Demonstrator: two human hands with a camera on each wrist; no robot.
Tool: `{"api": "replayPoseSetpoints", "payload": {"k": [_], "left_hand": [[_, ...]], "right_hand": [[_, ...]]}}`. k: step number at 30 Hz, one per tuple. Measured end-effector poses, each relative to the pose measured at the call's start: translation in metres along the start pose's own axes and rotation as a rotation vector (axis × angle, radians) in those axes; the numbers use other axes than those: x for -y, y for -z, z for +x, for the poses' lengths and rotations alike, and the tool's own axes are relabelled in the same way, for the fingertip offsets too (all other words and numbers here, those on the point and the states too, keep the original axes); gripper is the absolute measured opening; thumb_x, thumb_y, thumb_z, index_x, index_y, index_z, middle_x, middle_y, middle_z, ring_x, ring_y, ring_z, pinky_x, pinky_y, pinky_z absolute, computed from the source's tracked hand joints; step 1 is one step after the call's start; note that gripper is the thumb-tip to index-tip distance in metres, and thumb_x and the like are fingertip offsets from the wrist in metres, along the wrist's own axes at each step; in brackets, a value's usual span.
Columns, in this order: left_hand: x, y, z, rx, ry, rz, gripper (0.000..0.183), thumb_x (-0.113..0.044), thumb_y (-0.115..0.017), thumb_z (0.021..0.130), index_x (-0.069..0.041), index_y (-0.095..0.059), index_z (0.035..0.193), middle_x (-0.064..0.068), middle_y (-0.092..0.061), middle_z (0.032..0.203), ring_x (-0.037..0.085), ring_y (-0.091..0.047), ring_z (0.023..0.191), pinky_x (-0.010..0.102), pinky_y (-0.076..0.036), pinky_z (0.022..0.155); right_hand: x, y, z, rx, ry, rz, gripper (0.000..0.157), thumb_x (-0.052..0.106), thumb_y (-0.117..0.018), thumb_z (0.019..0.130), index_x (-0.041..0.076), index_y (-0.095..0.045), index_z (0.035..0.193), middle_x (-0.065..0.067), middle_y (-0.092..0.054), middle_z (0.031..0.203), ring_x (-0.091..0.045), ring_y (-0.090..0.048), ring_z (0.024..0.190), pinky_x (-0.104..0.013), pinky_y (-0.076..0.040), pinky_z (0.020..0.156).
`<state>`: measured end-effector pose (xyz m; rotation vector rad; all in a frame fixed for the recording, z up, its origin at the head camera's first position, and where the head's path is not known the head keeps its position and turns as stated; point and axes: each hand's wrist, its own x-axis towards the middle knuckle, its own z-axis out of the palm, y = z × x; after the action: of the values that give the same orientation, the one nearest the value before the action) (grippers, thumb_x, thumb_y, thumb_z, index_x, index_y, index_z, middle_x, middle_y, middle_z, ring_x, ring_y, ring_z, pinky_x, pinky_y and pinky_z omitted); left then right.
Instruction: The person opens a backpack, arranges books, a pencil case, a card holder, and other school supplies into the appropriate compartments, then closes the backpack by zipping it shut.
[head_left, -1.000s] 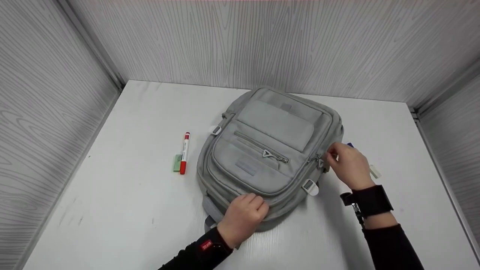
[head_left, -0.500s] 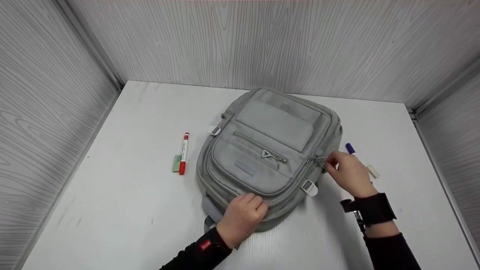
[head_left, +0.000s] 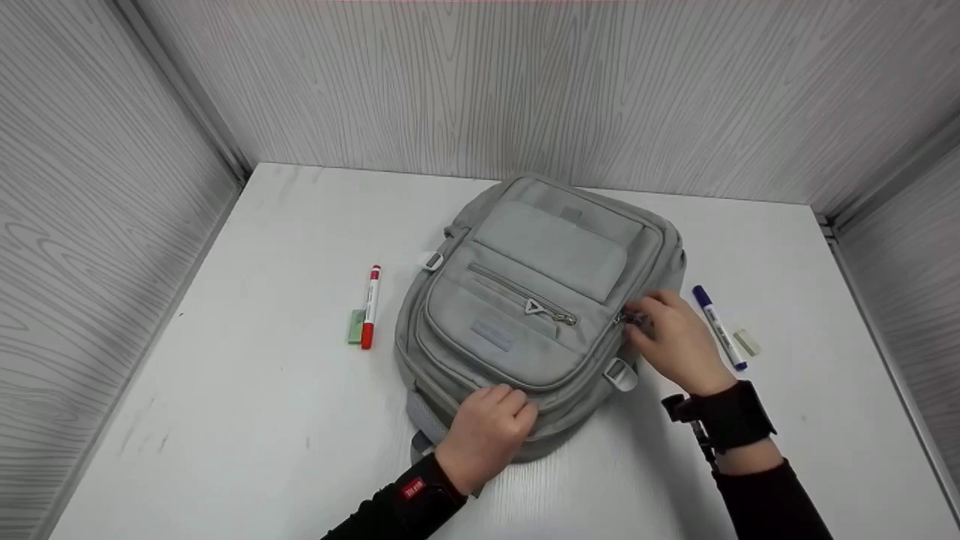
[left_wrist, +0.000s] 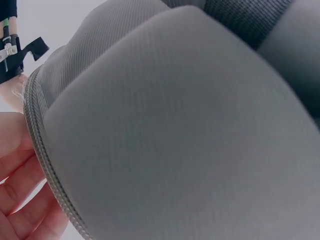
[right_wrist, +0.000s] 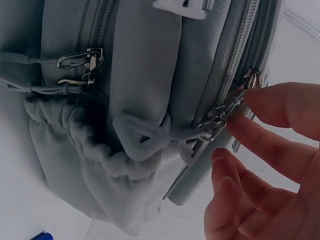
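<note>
A grey backpack [head_left: 525, 345] lies front side up on the white table. My left hand [head_left: 487, 431] grips its near edge, fingers curled over the fabric; in the left wrist view the fingers [left_wrist: 27, 195] bend round the zipper-lined edge. At the bag's right side, my right hand [head_left: 679, 341] pinches a zipper pull [right_wrist: 236, 101] between thumb and forefinger, while the other fingers stay bent below. Beside that pull hangs another one with a grey triangular tab [right_wrist: 142, 137], next to a gathered side pocket [right_wrist: 95, 160].
Left of the bag, a red-capped marker [head_left: 370, 304] lies partly over a green block [head_left: 355, 327]. To the right are a blue-capped marker [head_left: 718, 326] and a pale eraser-like block [head_left: 747, 342]. Wood-grain panels [head_left: 480, 90] enclose the table's back and sides.
My right hand has shifted left, from the bag's outer side in toward the zipper, uncovering the blue-capped marker. My left hand keeps its place on the bag.
</note>
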<state>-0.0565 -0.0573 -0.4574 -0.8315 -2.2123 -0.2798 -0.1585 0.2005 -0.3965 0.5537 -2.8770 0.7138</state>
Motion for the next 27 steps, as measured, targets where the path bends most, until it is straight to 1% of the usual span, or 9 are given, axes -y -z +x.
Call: {"api": "replayPoseSetpoints", "payload": {"k": [5, 10, 13, 16, 19, 21, 24, 27], "left_hand": [[-0.001, 0.000, 0.000, 0.006, 0.003, -0.004, 0.016, 0.000, -0.072, 0.067, -0.014, -0.067, 0.069, -0.005, -0.059, 0.066, 0.009, -0.055, 0.060, 0.021, -0.044, 0.054], [0.000, 0.000, 0.000, 0.005, 0.006, -0.002, 0.016, 0.001, -0.072, 0.067, -0.014, -0.066, 0.069, -0.005, -0.059, 0.066, 0.009, -0.055, 0.060, 0.022, -0.044, 0.054], [0.000, 0.000, 0.001, -0.005, 0.002, 0.003, 0.016, 0.001, -0.071, 0.068, -0.014, -0.065, 0.068, -0.005, -0.058, 0.066, 0.009, -0.054, 0.060, 0.022, -0.044, 0.053], [-0.001, -0.001, 0.001, -0.020, -0.001, 0.006, 0.018, 0.002, -0.071, 0.068, -0.014, -0.064, 0.066, -0.005, -0.057, 0.065, 0.009, -0.053, 0.059, 0.021, -0.042, 0.052], [-0.001, -0.001, 0.001, -0.030, -0.003, 0.010, 0.019, 0.003, -0.071, 0.068, -0.014, -0.063, 0.065, -0.005, -0.056, 0.064, 0.009, -0.052, 0.058, 0.020, -0.041, 0.052], [-0.001, -0.001, 0.001, -0.032, -0.002, 0.009, 0.018, 0.003, -0.071, 0.068, -0.014, -0.064, 0.066, -0.005, -0.056, 0.064, 0.009, -0.052, 0.058, 0.020, -0.042, 0.052], [-0.001, -0.002, 0.000, -0.029, 0.001, 0.007, 0.017, 0.002, -0.072, 0.067, -0.014, -0.065, 0.067, -0.005, -0.057, 0.065, 0.009, -0.053, 0.059, 0.021, -0.043, 0.053], [-0.001, -0.002, 0.000, -0.028, 0.003, 0.005, 0.016, 0.001, -0.072, 0.067, -0.014, -0.066, 0.068, -0.005, -0.058, 0.065, 0.009, -0.054, 0.059, 0.021, -0.044, 0.053]], "right_hand": [[0.002, -0.005, 0.002, -0.025, -0.002, -0.022, 0.020, 0.004, -0.073, 0.084, -0.003, -0.071, 0.102, -0.020, -0.063, 0.104, -0.036, -0.062, 0.094, -0.050, -0.050, 0.082], [0.001, -0.012, 0.004, -0.071, 0.003, -0.032, 0.015, 0.003, -0.075, 0.082, -0.001, -0.072, 0.096, -0.018, -0.062, 0.099, -0.035, -0.060, 0.092, -0.049, -0.050, 0.081], [-0.001, -0.015, 0.003, -0.131, 0.043, -0.036, 0.010, 0.002, -0.077, 0.080, 0.001, -0.071, 0.089, -0.016, -0.062, 0.093, -0.034, -0.060, 0.088, -0.047, -0.049, 0.078], [-0.004, -0.018, 0.001, -0.194, 0.101, -0.039, 0.011, 0.000, -0.078, 0.078, 0.003, -0.069, 0.083, -0.015, -0.062, 0.089, -0.033, -0.060, 0.085, -0.045, -0.049, 0.076], [-0.004, -0.020, -0.002, -0.212, 0.125, -0.028, 0.013, -0.001, -0.078, 0.079, 0.003, -0.065, 0.082, -0.014, -0.061, 0.087, -0.031, -0.059, 0.082, -0.043, -0.048, 0.074], [-0.001, -0.019, -0.004, -0.193, 0.101, -0.011, 0.013, -0.001, -0.076, 0.081, 0.003, -0.064, 0.084, -0.013, -0.062, 0.087, -0.028, -0.059, 0.081, -0.042, -0.049, 0.072], [0.003, -0.018, -0.007, -0.161, 0.042, 0.010, 0.009, -0.001, -0.072, 0.086, 0.002, -0.063, 0.088, -0.013, -0.066, 0.086, -0.027, -0.061, 0.078, -0.042, -0.049, 0.070], [0.007, -0.017, -0.009, -0.161, 0.000, 0.031, 0.006, 0.001, -0.069, 0.088, 0.002, -0.065, 0.091, -0.014, -0.068, 0.083, -0.026, -0.061, 0.074, -0.039, -0.048, 0.067]]}}
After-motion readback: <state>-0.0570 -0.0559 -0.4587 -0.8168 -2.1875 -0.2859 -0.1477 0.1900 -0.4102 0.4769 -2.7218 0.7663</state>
